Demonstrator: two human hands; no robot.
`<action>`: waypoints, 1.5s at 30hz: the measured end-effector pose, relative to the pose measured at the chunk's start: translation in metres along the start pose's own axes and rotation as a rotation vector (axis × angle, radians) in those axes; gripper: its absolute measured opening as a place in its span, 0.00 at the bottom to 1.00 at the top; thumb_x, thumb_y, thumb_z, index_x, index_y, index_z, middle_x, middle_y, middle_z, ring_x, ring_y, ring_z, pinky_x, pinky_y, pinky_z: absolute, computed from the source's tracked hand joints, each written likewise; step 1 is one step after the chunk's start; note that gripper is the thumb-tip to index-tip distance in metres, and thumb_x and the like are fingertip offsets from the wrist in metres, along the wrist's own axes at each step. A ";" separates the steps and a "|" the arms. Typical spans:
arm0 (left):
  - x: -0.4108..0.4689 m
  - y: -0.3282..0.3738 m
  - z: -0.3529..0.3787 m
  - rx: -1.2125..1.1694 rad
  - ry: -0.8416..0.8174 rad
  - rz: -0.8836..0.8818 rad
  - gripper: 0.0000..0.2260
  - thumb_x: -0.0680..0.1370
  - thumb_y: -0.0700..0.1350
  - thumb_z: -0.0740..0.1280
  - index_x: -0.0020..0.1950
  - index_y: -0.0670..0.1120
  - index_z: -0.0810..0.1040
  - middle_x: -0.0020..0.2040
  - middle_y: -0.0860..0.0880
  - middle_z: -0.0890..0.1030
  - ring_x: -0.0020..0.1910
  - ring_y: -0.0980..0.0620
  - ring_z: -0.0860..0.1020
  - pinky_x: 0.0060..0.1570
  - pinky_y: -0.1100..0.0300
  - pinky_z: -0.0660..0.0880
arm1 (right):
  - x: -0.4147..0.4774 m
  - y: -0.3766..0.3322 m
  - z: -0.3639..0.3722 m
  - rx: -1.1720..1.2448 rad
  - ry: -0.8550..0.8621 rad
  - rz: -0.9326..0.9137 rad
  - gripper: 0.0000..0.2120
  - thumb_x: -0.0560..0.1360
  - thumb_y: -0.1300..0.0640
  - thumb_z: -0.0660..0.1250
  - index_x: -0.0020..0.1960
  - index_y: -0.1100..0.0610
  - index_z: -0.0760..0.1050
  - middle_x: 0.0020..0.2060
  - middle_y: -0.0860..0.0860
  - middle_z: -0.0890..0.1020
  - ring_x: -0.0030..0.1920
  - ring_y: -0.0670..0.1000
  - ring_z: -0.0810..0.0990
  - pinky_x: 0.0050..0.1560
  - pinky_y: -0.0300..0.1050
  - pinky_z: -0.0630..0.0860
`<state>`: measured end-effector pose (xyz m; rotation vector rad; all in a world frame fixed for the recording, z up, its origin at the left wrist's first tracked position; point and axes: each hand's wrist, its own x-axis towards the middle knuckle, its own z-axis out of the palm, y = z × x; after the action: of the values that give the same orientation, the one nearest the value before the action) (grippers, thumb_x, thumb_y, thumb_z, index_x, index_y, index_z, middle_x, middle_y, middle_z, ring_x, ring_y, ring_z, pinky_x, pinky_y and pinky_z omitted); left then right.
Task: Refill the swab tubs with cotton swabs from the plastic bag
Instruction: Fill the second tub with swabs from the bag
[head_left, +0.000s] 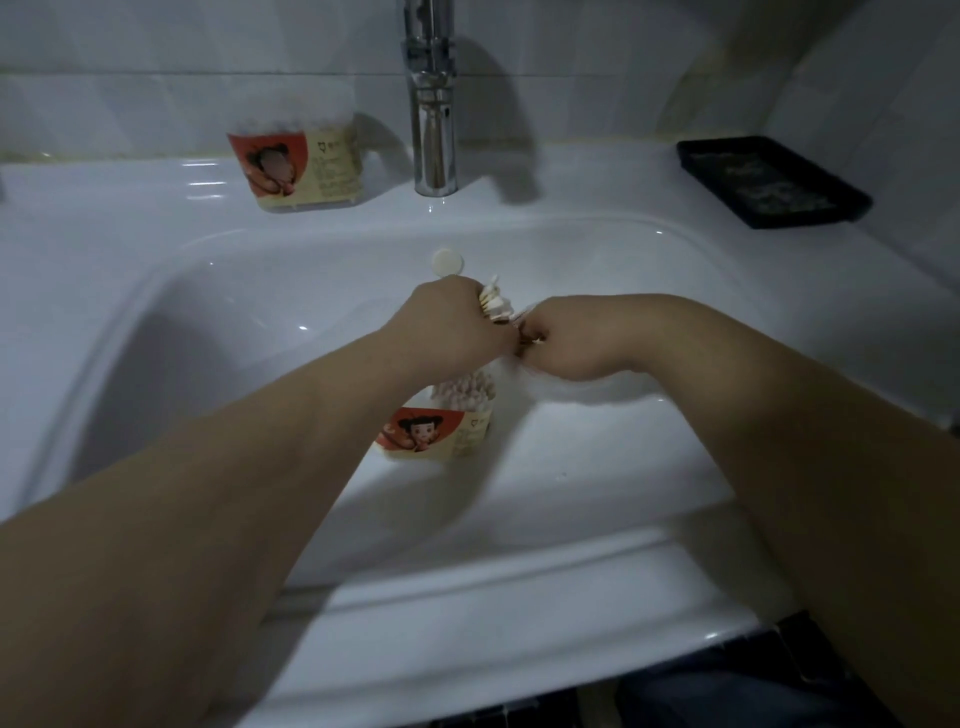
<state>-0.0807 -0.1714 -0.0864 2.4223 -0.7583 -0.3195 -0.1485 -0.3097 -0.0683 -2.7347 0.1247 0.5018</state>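
In front of the tap (434, 130), the left hand (457, 317) is gripping a swab bundle (492, 304) and the right hand (566, 338) is pinching the blurred bag (571, 388). The open tub (441, 431), further forward of the tap, is seemingly filling partway; the back tub (296, 166), left of the tap, is looking full.

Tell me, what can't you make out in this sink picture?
Head view only:
- Clear plastic bag: motion-blurred under the right hand; outline and contents unclear.
- Right hand's grip: fingers curl underneath, hidden.
- Labelled swab tub in the basin: left forearm covers its left side.
- Chrome tap: top cut off by the frame edge.
- Black rectangular tray: contents too dark.
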 end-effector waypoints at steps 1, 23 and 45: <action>0.001 0.000 -0.001 -0.003 0.018 -0.015 0.10 0.75 0.51 0.70 0.40 0.46 0.75 0.38 0.49 0.78 0.37 0.53 0.75 0.31 0.60 0.67 | 0.000 0.000 0.000 0.025 0.010 0.013 0.11 0.81 0.55 0.60 0.47 0.55 0.80 0.45 0.54 0.84 0.43 0.53 0.79 0.48 0.49 0.77; 0.006 -0.010 -0.003 -0.068 0.013 -0.124 0.08 0.73 0.48 0.71 0.49 0.46 0.82 0.45 0.48 0.85 0.44 0.51 0.81 0.38 0.59 0.76 | -0.005 0.013 -0.026 0.658 0.593 0.056 0.05 0.71 0.62 0.76 0.41 0.52 0.87 0.32 0.51 0.86 0.33 0.48 0.82 0.41 0.44 0.83; 0.002 0.005 -0.007 -0.880 0.049 -0.171 0.11 0.78 0.52 0.72 0.45 0.45 0.79 0.34 0.50 0.75 0.27 0.55 0.69 0.26 0.62 0.63 | -0.001 0.007 -0.016 0.823 0.402 -0.128 0.14 0.78 0.67 0.66 0.53 0.50 0.84 0.44 0.50 0.88 0.39 0.46 0.84 0.43 0.43 0.82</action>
<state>-0.0788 -0.1729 -0.0782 1.6438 -0.2811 -0.5262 -0.1451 -0.3219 -0.0567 -1.9724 0.2005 -0.1363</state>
